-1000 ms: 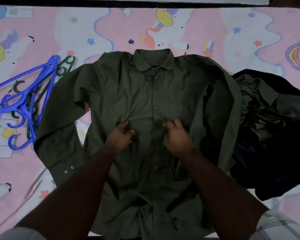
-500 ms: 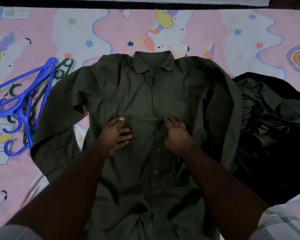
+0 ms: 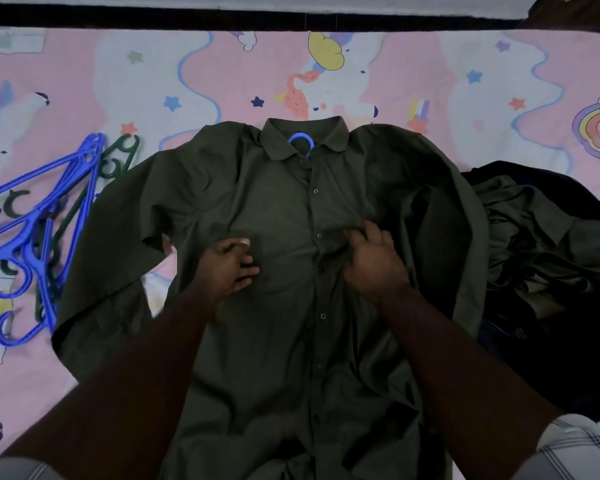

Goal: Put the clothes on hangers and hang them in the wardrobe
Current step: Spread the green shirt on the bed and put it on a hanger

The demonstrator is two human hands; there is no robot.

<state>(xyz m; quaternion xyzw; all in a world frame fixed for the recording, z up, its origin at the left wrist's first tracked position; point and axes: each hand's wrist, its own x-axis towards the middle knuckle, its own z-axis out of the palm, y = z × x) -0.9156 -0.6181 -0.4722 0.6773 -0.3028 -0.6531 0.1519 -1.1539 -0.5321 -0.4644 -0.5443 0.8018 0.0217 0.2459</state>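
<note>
One head view — looking steeply down, close over the bed (image 3: 430, 81).

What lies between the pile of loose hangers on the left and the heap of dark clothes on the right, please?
In the head view, the olive green shirt lies spread flat between the loose hangers and the heap of dark clothes, both hands on its front.

A pink unicorn bedsheet (image 3: 413, 64) is carrying an olive shirt (image 3: 284, 341) at centre, hangers (image 3: 39, 230) at nine o'clock, dark clothes (image 3: 548, 271) at three o'clock.

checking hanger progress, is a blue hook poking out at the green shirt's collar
Yes, a blue hanger hook shows inside the collar opening of the green shirt.
</note>
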